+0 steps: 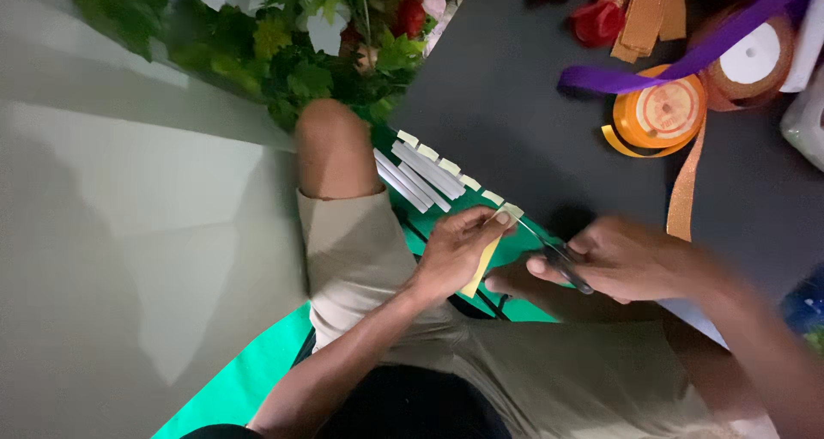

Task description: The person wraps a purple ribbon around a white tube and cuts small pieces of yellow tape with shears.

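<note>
My left hand (455,252) pinches a narrow yellowish strip of paper or tape (487,257) over my lap. Just to its right, my right hand (616,259) grips dark scissors (556,255), and their thin blade tip reaches the strip's upper end near my left thumb. Several short pale strips (425,173) hang in a row along the edge of the black table (515,104) above my knee. A green sheet (257,375) lies under my legs.
Spools of orange ribbon (663,113) and brown ribbon (755,57), a purple ribbon (687,61) and red fabric roses (598,20) lie on the table's far right. Leafy artificial flowers (300,36) stand at the top. Grey floor (129,233) spreads to the left.
</note>
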